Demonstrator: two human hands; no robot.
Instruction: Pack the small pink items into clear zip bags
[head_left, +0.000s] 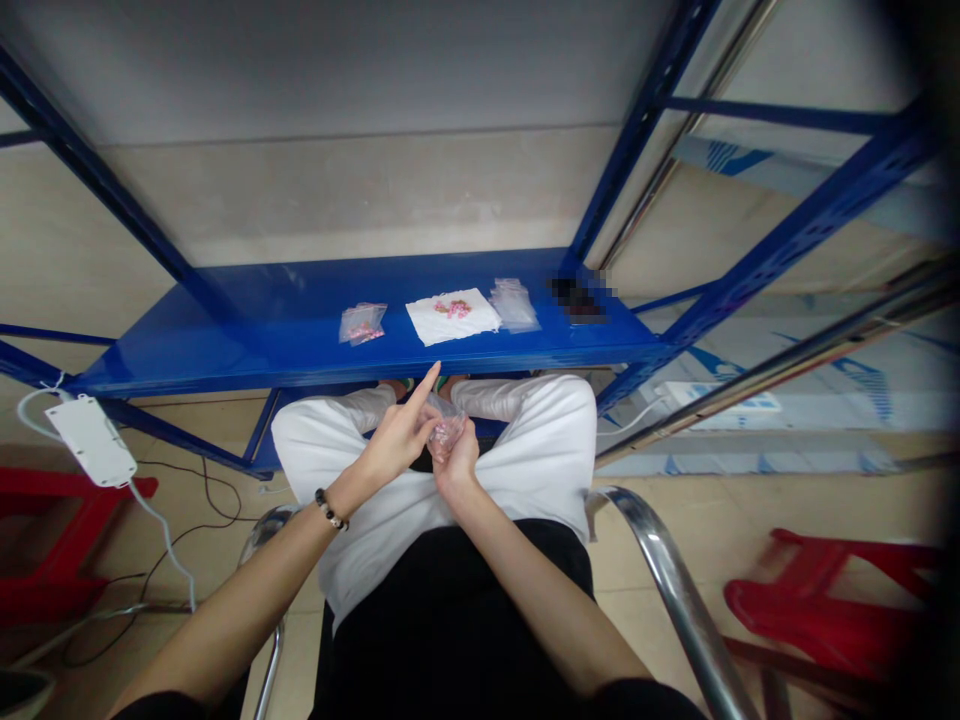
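Note:
A small clear plastic bag (448,432) with pink pieces inside is held above my lap. My right hand (459,467) is closed around its lower right side. At the bag's left edge, my left hand (396,438) pinches the plastic with the thumb and bent fingers, while its index finger points out toward the shelf. On the blue shelf (262,325) ahead, a white cloth (427,323) bears a small heap of pink pieces (453,308). Left of it lie filled plastic bags (363,324). To its right is a stack of flat clear bags (514,305).
A dark, pixelated object (579,299) lies at the shelf's right end. A white power box (91,440) hangs at the left with cables. Red stools (817,600) stand on both sides, and the chair's metal armrest (667,570) curves by my right.

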